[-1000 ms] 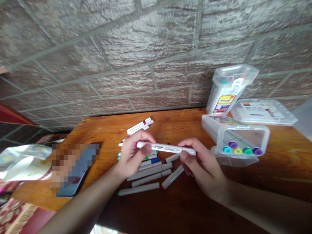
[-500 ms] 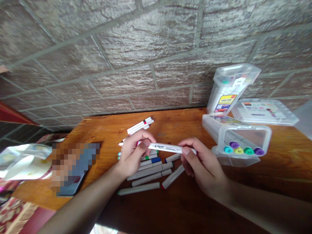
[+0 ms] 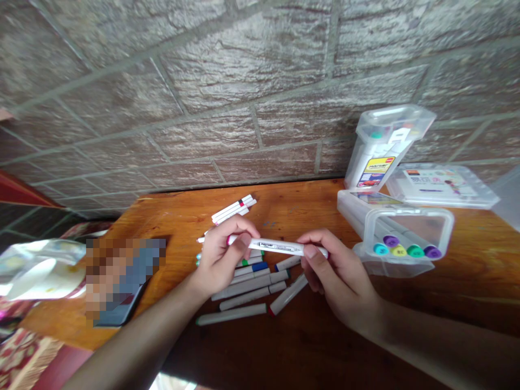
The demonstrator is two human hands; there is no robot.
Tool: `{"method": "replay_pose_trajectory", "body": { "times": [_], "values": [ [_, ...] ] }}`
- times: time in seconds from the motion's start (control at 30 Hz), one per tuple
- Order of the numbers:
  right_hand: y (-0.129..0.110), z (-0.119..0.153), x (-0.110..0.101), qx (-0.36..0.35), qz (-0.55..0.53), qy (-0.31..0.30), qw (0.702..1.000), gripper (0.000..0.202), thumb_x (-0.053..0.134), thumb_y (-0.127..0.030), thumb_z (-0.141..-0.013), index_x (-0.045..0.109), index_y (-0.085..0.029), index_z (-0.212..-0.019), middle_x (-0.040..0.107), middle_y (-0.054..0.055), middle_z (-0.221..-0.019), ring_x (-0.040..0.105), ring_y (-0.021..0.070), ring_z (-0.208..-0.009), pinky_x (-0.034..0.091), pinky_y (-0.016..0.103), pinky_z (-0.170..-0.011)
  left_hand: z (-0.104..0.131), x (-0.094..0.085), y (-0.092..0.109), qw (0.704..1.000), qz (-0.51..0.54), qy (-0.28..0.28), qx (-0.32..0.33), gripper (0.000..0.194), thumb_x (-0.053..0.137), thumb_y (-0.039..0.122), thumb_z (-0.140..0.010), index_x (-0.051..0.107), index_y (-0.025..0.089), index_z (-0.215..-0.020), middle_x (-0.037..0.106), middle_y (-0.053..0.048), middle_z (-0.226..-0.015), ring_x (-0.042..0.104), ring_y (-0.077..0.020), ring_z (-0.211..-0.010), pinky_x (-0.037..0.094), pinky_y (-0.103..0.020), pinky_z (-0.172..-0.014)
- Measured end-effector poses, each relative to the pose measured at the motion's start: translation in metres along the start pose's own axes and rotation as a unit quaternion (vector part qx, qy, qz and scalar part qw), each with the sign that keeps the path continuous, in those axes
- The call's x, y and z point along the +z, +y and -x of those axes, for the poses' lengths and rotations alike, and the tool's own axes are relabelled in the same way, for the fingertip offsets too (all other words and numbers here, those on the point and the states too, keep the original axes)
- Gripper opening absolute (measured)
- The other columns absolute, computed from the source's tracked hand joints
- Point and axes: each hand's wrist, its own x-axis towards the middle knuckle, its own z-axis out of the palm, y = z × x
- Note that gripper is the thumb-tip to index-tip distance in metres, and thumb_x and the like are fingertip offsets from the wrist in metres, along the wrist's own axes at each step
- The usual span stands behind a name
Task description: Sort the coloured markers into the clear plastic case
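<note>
Between my two hands a white marker (image 3: 278, 246) with a pink end is held level, its printed side facing up. My left hand (image 3: 223, 252) pinches the pink end between thumb and fingers. At the other end, my right hand (image 3: 335, 271) grips the barrel, thumb on top. Below and behind them, several loose white markers lie on the wooden table, among them a blue-capped marker (image 3: 254, 268), a red-ended marker (image 3: 288, 295) and a green-ended marker (image 3: 232, 314). My left hand partly covers some of them.
At the right, an open clear case (image 3: 449, 233) lies on its side with several markers inside. Behind it stand an upright marker case (image 3: 379, 151) and a flat clear box (image 3: 442, 187). A phone (image 3: 122, 309) lies left. Thin white pens (image 3: 233, 208) lie near the brick wall (image 3: 284, 124).
The marker has turned about its long axis in my fingers, so its lettering now faces the other way up. Both hands stay in nearly the same place.
</note>
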Motion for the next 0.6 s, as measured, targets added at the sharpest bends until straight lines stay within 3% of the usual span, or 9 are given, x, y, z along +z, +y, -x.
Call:
{"method": "replay_pose_trajectory", "body": {
  "times": [0.6],
  "values": [
    [-0.0007, 0.0005, 0.0001, 0.011, -0.006, -0.007, 1.000, 0.024, 0.048, -0.046, -0.115, 0.062, -0.027, -0.116, 0.056, -0.005, -0.073, 0.055, 0.0130, -0.055, 0.045, 0.023, -0.049, 0.0013, -0.0013, -0.0032, 1.000, -0.014, 0.007, -0.017, 0.019, 0.060, 0.032, -0.105, 0.065, 0.021, -0.091, 0.058, 0.004, -0.061, 0.050, -0.0130, -0.052, 0.040, -0.025, -0.052]
  ]
}}
